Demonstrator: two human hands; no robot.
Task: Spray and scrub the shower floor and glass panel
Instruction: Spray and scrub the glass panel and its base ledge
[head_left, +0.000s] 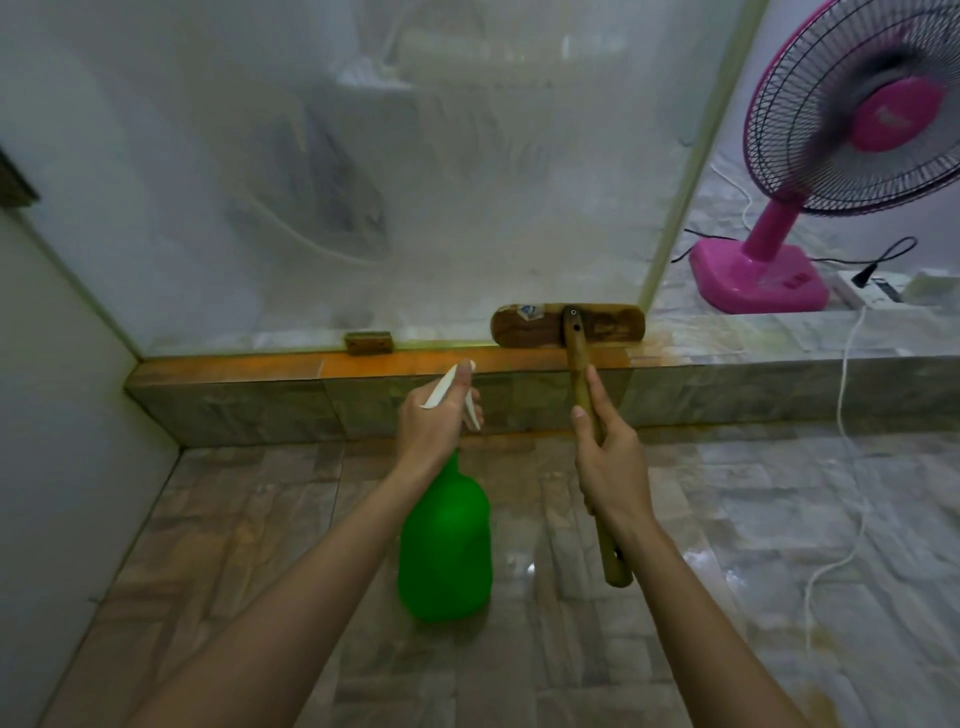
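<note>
- A plain wall (62, 415) runs down my far left and meets the glass (363, 182) in the corner; the glass stands on a tiled kerb (234, 410) and looks hazy and streaked
- A small bracket (368, 343) sits at the foot of the glass, between the corner and the brush
- My left hand (434, 428) is closed round the neck of the bottle (445, 545), with fingers on the white trigger (470, 410); the nozzle points up toward the kerb and the glass
- The bottle hangs from my grip over the floor (249, 519), and I cannot tell how full it is; I judge it to be thin plastic that would flex if squeezed at the belly, so the neck is the right place to hold it
- My right hand (610, 457) is wrapped round the wooden handle of the brush (569, 326), roughly midway along, thumb laid up the shaft
- The brush head rests on the kerb top, against the lower edge of the glass near its right end
- The wood looks stiff and fairly light, and I would guess slick when wet; a grip nearer the head should give more pressure
- The floor to the right shines wet
- Past the glass a pink fan (841, 156) stands on the higher floor, with a white cable (847, 415) trailing down over the kerb; I would keep spray away from both
</note>
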